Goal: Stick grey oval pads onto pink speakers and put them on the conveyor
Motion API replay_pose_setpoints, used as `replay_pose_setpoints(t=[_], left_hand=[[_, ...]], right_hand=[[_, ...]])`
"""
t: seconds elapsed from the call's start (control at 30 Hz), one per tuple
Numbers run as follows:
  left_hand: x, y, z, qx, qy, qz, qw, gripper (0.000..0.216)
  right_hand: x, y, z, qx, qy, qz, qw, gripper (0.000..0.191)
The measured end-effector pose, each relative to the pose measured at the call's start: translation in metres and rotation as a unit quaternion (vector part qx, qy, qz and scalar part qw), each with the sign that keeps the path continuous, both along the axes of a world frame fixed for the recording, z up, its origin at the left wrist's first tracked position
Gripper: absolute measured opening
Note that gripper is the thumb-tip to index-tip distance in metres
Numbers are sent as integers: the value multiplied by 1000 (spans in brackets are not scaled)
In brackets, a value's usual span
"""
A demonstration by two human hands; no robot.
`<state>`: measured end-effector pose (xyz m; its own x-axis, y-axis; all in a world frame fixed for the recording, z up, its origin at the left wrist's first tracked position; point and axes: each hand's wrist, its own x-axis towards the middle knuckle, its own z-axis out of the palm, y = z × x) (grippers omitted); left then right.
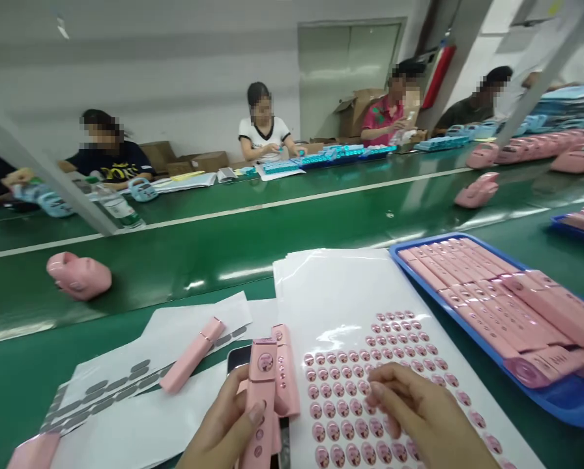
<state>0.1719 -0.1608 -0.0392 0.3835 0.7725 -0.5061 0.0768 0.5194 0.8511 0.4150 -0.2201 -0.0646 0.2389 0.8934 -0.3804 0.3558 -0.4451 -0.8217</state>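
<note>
My left hand (226,426) is closed round a long pink plastic part (261,391), held upright with a round sticker near its top. A second pink part (285,371) lies just behind it. My right hand (422,413) rests on a white sheet (341,293) of small round pink stickers (341,397), its fingers bent and pinched at one sticker. Whether a sticker is between the fingertips I cannot make out.
A blue tray (566,397) full of pink parts sits at right. Another pink part (191,355) lies on white sheets with grey stickers (111,384). Pink housings (78,275) ride the green conveyor (272,241). Several people work across it.
</note>
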Motion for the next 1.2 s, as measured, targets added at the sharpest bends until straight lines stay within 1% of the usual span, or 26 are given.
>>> replay_pose_setpoints(t=[0.1,0.2,0.27,0.33,0.4,0.47,0.53,0.6,0.67,0.7,0.73,0.8,0.83,0.87,0.9,0.93,0.97,1.0,1.03,1.07,1.13,1.2], left_hand=[[-17,-3,2,-2,-1,46,999,46],[-31,-9,-1,12,30,98,995,49],[-41,-13,-8,43,82,130,987,56],[-53,-16,-19,76,162,147,973,62],[-64,-18,-32,85,248,148,954,67],[-71,-20,-46,90,307,135,938,68],[-76,-21,-55,114,354,110,922,64],[-81,-18,-58,150,391,73,905,56],[-87,-12,-58,214,438,58,871,52],[-90,-6,-57,258,467,61,844,52],[-94,1,-56,309,499,64,807,52],[-98,20,-55,408,566,58,714,54],[-99,31,-55,432,597,45,675,55],[-99,42,-56,437,621,26,650,56],[-98,53,-56,429,633,-3,644,54],[-97,63,-56,413,635,-33,652,50],[-95,70,-56,389,630,-60,669,45],[-94,76,-55,366,617,-80,692,40],[-93,79,-53,349,600,-85,715,36],[-92,79,-50,334,582,-72,737,34],[-89,71,-39,301,528,-7,794,34],[-81,54,-24,258,409,69,872,39]], right_hand=[[8,7,-10,-21,-83,60,995,38],[4,22,-15,-15,-126,98,987,30],[-6,33,-16,4,-149,115,982,29],[-19,43,-18,29,-181,135,974,33],[-31,51,-21,65,-221,164,959,40],[-40,57,-25,108,-261,191,940,42],[-46,60,-31,142,-283,203,927,40],[-48,61,-35,158,-279,196,927,39],[-50,62,-38,152,-258,179,937,38],[-50,63,-38,146,-248,169,943,38],[-51,63,-38,139,-238,161,948,38],[-51,65,-36,128,-220,153,955,35],[-51,66,-34,125,-213,153,957,33],[-51,67,-32,121,-204,153,959,30],[-51,68,-30,117,-193,153,962,28],[-51,69,-28,113,-181,152,965,25],[-50,70,-27,108,-169,149,968,22],[-50,71,-26,104,-155,146,971,20],[-49,73,-25,98,-141,143,975,18],[-48,74,-25,92,-124,138,978,17],[-46,78,-25,79,-90,125,985,20],[-45,81,-25,73,-56,106,990,24]])
